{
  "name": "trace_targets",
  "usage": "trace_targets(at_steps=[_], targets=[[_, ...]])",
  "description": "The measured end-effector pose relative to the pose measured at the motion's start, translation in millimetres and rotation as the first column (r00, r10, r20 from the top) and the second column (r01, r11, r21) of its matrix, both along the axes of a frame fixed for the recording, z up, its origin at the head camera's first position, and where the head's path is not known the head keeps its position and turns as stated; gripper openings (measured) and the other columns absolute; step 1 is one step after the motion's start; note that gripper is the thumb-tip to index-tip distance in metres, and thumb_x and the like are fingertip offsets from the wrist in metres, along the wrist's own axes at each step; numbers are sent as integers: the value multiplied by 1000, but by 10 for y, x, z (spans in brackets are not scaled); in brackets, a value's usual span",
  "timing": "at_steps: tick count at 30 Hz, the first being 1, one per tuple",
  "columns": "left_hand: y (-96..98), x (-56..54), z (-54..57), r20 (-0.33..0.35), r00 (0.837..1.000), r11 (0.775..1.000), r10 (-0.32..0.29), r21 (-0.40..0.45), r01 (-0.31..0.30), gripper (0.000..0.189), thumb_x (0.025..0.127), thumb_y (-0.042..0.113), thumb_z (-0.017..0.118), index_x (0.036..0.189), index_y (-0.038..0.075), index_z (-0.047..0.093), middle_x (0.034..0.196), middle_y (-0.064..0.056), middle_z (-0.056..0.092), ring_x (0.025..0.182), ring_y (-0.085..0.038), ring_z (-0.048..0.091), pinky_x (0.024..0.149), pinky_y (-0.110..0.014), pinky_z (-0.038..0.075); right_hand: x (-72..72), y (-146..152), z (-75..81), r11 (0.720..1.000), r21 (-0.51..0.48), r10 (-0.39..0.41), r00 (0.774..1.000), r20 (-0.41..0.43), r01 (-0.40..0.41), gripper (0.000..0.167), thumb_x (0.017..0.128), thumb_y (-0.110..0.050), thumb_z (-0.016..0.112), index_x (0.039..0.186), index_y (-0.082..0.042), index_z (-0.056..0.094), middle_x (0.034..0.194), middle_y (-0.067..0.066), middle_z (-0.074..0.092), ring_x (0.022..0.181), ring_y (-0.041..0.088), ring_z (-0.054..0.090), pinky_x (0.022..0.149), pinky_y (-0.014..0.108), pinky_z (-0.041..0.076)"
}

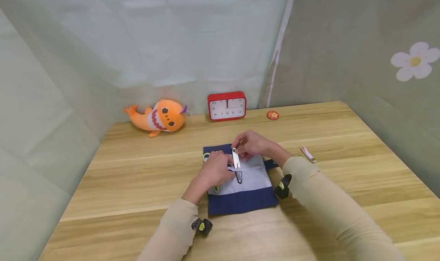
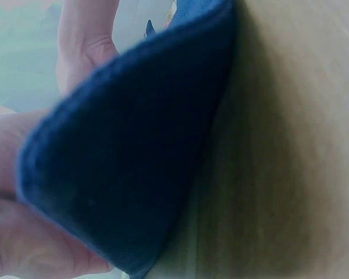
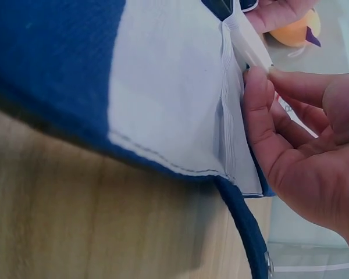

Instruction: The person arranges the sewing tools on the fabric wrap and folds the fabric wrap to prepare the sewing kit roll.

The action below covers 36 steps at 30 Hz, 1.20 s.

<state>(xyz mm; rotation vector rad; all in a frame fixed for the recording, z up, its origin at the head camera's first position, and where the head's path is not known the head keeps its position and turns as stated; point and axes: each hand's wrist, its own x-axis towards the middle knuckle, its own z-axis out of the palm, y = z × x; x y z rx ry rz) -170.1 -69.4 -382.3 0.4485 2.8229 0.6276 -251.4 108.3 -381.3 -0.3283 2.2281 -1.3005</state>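
Note:
A dark blue and pale grey fabric pouch [image 1: 240,201] lies unfolded on the table. My right hand [image 1: 253,143] pinches the holed upper end of a slim white tool with a dark lower tip [image 1: 236,159]. Its lower part passes under the pale elastic band [image 1: 252,168] across the pouch. The right wrist view shows thumb and fingertips of the right hand [image 3: 314,128] together on the white tool [image 3: 253,46]. My left hand [image 1: 216,168] pinches the band beside the tool. Partly hidden under it is a green-handled item [image 1: 206,156], its kind unclear.
An orange shark plush [image 1: 161,115], a red clock [image 1: 227,106] and a round red badge [image 1: 273,115] stand or lie along the back. To the right lies a nail clipper [image 1: 308,154]. The pouch's blue strap [image 1: 271,164] extends under the right forearm.

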Motion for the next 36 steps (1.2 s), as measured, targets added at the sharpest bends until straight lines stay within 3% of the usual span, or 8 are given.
trace_targets(at_steps=[12, 19, 36], targets=[[-10, -14, 0, -6, 1000, 1000, -25, -6, 25, 24, 86, 18, 84, 107, 7, 77, 105, -9, 70, 116, -31, 56, 112, -48, 41, 23, 33, 1, 999, 9, 37, 999, -7, -37, 15, 97, 1, 68, 110, 1, 73, 83, 6, 64, 68, 17, 61, 66, 30, 61], [-5, 1, 19, 29, 1000, 1000, -3, -8, 3, 29, 88, 21, 84, 113, 7, 76, 115, -12, 68, 121, -34, 54, 108, -48, 45, 38, 52, -22, 998, 15, 57, 998, -31, -56, 17, 95, -1, 72, 111, 0, 76, 82, 6, 66, 67, 17, 61, 66, 30, 60], [-21, 10, 16, 34, 999, 1000, -11, 0, 11, 32, 88, 20, 84, 116, 6, 75, 117, -14, 68, 123, -35, 53, 106, -48, 46, 64, 16, -38, 988, 122, 108, 987, -116, -94, 8, 94, -3, 74, 102, -4, 78, 79, 2, 67, 63, 14, 57, 59, 26, 52]])
